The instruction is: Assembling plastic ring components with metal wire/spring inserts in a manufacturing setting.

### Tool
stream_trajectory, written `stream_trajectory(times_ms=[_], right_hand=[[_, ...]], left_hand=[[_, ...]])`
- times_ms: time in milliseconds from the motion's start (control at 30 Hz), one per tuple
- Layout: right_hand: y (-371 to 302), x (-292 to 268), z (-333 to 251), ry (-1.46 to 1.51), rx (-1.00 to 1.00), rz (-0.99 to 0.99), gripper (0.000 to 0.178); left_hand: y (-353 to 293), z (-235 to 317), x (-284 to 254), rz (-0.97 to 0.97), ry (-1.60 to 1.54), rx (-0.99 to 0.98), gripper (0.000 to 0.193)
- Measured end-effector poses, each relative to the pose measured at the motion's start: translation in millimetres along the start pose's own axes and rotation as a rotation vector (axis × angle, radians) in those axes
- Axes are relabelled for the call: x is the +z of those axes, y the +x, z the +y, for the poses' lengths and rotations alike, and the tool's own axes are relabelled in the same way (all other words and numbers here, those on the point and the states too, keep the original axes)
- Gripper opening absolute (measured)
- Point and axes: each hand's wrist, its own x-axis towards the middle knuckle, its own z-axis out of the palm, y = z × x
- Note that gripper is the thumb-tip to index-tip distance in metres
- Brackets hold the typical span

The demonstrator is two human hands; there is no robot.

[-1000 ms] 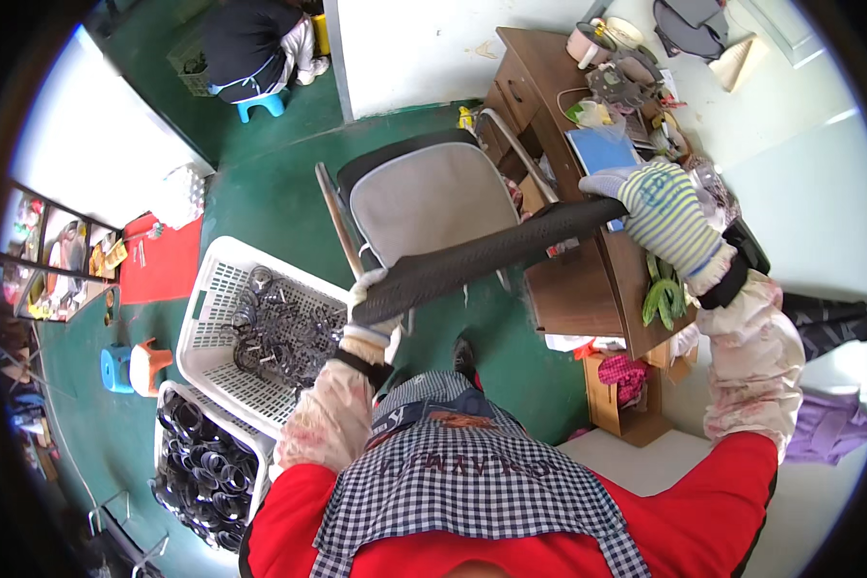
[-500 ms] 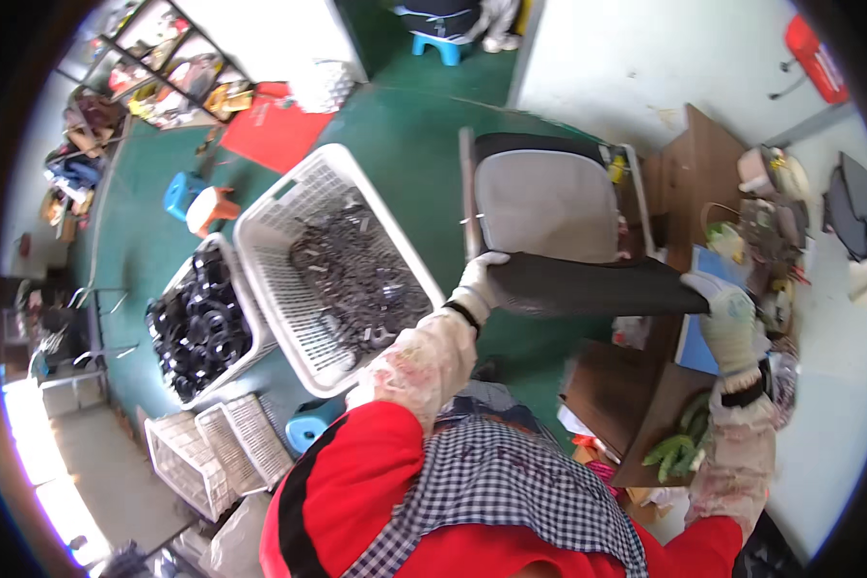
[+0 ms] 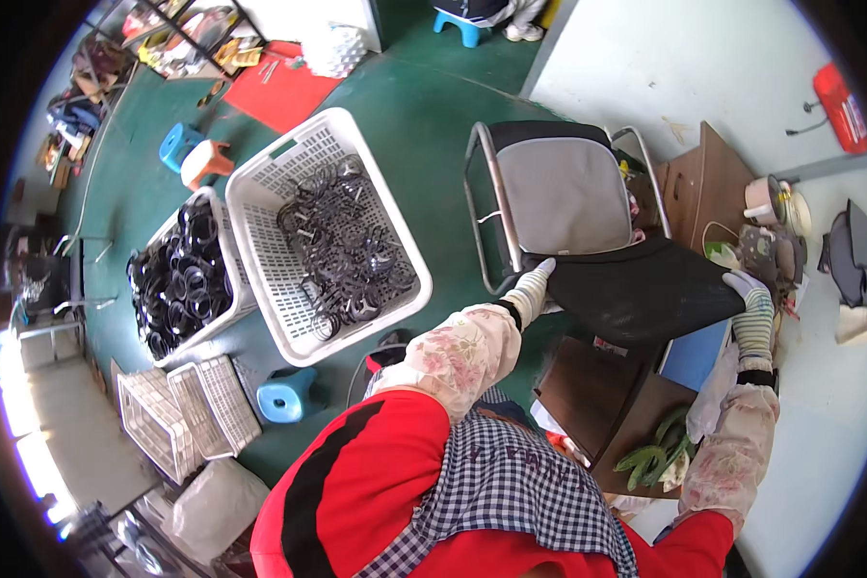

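A chair [image 3: 561,197] with a grey seat and a bent metal tube frame stands in front of me. Its black backrest [image 3: 645,294] is the part nearest my body. My left hand [image 3: 533,289], in a pale glove, is closed around the left end of the backrest. At the opposite end, my right hand [image 3: 753,313], in a striped glove, grips the backrest's edge. Parts of the fingers on both hands are hidden behind the black backrest.
Left of the chair, a large white plastic basket [image 3: 409,222] holds dark ring-shaped parts; a smaller basket [image 3: 249,289] beside it holds black rings. A blue stool [image 3: 284,395] stands near my left. Brown cabinets [image 3: 708,188] and a white wall lie to the right.
The backrest has swung lower and toward me, showing more of its black face. More of the chair's metal frame shows, and my view has shifted slightly.
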Motion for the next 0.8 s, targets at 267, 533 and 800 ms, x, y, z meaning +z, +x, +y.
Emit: stream_trajectory(times_ms=[267,533,800], right_hand=[[-23.2,5.5,17.0,-0.060,0.016,0.028,0.036],[-71.2,41.0,33.3,-0.332,0.148,0.528,0.057],[8.7,115.9,-176.1,-0.231,-0.252,-0.016,0.049]], left_hand=[[-64.3,-12.7,-223.3,0.229,0.309,0.088,0.057],[-293.0,-59.6,-572.0,1.171,-0.094,0.336,0.044],[-431.7,-111.5,-761.8,1.692,-0.057,0.168,0.066]])
